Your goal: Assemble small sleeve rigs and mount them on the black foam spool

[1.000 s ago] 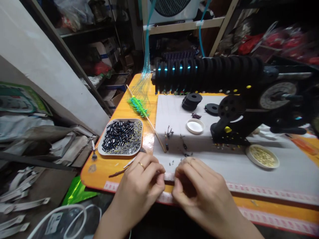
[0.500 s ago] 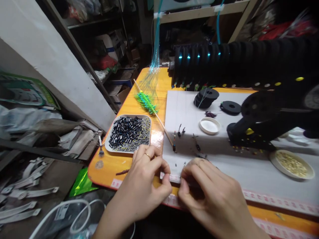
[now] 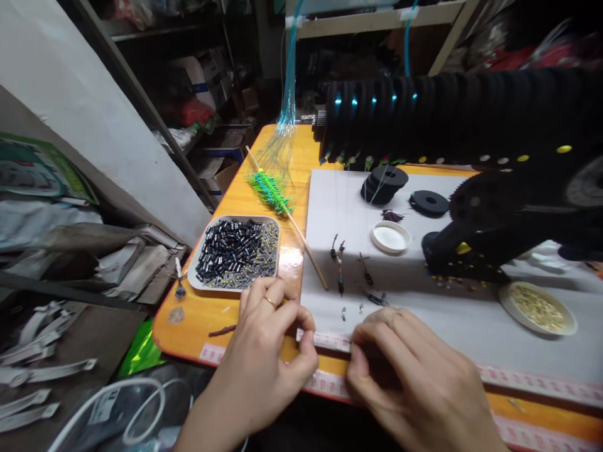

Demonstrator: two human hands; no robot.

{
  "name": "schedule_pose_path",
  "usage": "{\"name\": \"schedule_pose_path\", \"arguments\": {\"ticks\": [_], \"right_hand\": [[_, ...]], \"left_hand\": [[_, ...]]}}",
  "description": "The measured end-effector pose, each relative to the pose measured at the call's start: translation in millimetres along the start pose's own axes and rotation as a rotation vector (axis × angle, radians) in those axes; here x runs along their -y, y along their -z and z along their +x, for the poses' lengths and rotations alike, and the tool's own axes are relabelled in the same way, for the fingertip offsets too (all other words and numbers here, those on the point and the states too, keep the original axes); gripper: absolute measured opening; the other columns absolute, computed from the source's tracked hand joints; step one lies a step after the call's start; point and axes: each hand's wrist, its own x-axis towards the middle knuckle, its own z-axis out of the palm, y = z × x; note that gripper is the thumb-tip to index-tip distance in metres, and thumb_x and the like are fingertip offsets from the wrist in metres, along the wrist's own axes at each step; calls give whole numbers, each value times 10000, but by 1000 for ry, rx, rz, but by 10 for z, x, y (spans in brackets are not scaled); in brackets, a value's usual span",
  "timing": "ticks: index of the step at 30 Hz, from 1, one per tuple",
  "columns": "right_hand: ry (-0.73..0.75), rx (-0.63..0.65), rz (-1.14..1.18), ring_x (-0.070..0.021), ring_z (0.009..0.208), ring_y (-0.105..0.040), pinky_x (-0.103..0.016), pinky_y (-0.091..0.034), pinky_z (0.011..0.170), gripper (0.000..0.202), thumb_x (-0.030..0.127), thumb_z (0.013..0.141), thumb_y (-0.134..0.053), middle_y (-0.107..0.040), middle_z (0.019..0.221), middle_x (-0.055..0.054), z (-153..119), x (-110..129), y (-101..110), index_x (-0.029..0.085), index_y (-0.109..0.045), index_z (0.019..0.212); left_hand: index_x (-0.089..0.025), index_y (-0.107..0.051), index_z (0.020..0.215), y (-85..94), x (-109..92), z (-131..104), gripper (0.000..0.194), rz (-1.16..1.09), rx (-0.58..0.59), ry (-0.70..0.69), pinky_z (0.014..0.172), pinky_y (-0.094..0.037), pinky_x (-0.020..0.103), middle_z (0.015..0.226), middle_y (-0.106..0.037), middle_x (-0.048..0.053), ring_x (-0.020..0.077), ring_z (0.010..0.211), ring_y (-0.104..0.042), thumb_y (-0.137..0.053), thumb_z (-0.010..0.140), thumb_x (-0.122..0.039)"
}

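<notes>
- Your left hand and right hand meet at the near edge of the orange table, both curled with fingertips pinched towards each other; whatever tiny part or fine strand sits between them is hidden by your fingers, so I cannot tell what either hand actually grips.
- They work right over the printed tape strip along the white mat, probably so the piece can be judged against its marks.
- The tray of small black cylindrical parts sits just beyond your left hand, close enough to feed from without stretching.
- A few loose dark pieces with leads lie on the mat just ahead of your fingers, apart from the tray.
- The thin stick with green windings lies slanted between tray and mat, with the pale blue fibre strands hanging down to it.
- The white lid, the dish of yellowish bits, the black discs and the black machine stand further back on your right side.
</notes>
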Motion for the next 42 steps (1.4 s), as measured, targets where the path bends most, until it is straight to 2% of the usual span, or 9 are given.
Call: {"name": "schedule_pose_path", "arguments": {"ticks": [13, 29, 42], "right_hand": [[-61, 43, -13, -151, 686, -508, -268, -357, 653, 79, 115, 841, -599, -534, 717, -4, -67, -36, 64, 185, -583, 808], [-41, 64, -35, -143, 687, -535, -260, -376, 672, 30, 187, 868, -607, -565, 739, 4, -93, -43, 77, 192, -581, 853], [-46, 70, -41, -157, 679, -536, -282, -377, 666, 40, 208, 872, -616, -559, 727, -1, -133, -43, 90, 193, -581, 857]], "left_hand": [[-188, -543, 783, -17, 32, -21, 180, 26, -12, -43, 871, -342, 411, 923, -516, 37, 236, 985, -423, -534, 778, -8], [-198, -558, 767, 43, -1, 5, 155, 16, 50, 18, 883, -352, 402, 916, -529, 26, 231, 997, -453, -555, 779, -43], [-207, -548, 765, 85, -6, 54, 166, 7, 99, 8, 860, -326, 399, 914, -533, 7, 220, 983, -466, -549, 785, -42]]}}
